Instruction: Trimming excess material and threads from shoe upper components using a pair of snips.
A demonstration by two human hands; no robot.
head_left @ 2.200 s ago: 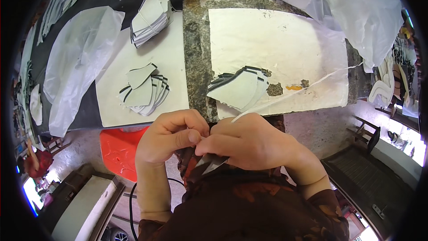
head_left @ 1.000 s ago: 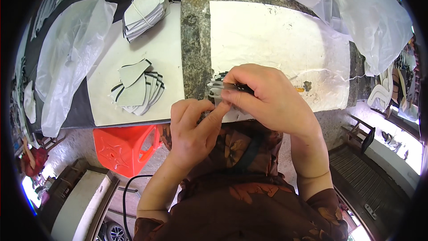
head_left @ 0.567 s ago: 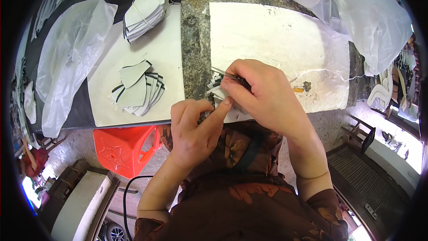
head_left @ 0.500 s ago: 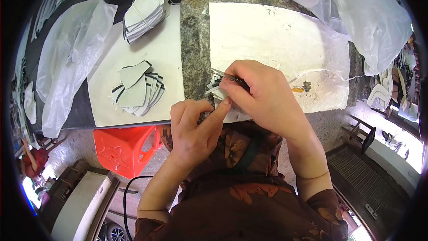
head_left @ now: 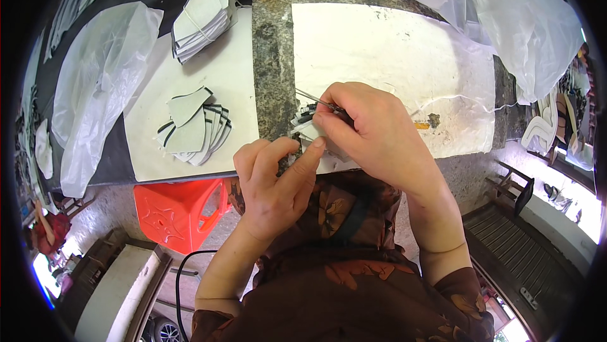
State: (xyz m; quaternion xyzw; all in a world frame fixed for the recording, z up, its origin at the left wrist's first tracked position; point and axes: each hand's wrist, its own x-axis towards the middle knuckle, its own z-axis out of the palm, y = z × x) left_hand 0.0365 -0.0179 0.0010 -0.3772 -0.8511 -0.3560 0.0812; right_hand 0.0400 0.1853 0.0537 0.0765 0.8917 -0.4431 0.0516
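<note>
My right hand (head_left: 367,130) grips a slim pointed metal tool (head_left: 308,95) between thumb and fingers; its tip points up and left, and most of its body is hidden in the hand. Under the fingers lies a small bunch of grey-white cut pieces with dark edges (head_left: 306,118), partly covered. My left hand (head_left: 272,180) is beside it, fingers bent and apart, with the thumb tip touching the near edge of the bunch. Left of my hands, a fan of similar pieces (head_left: 196,133) lies spread on a pale sheet (head_left: 142,146).
Behind the fan stands a tied stack of cut pieces (head_left: 201,22). A plastic bag (head_left: 101,89) lies at the left, another plastic bag (head_left: 525,32) at the far right. My hands work over a stone slab (head_left: 273,44) bearing a white sheet (head_left: 386,44). Below the table edge is a red stool (head_left: 171,212).
My left hand has shifted slightly left, its index finger drawn back from the bunch, so more of the pieces shows. The right hand still holds the tool and has barely moved.
</note>
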